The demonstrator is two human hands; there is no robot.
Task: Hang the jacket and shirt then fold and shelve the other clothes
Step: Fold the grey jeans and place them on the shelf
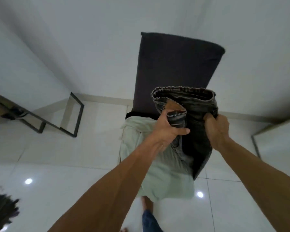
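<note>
I hold a pair of dark grey jeans [197,114] up in front of me by the waistband, legs hanging down. My left hand [169,131] grips the waistband's left side beside the brown leather patch. My right hand [217,129] is curled round the waistband's right side. Under the jeans a pale green cloth [141,148] lies spread over a low surface. A dark upright cushion or chair back [174,67] leans against the white wall behind it.
A black metal frame [74,114] of a table stands at the left on the glossy white tile floor [74,190]. Another frame edge [256,144] shows at the right. Dark clothing [2,210] hangs at the bottom left. My bare foot [147,205] is below the cloth.
</note>
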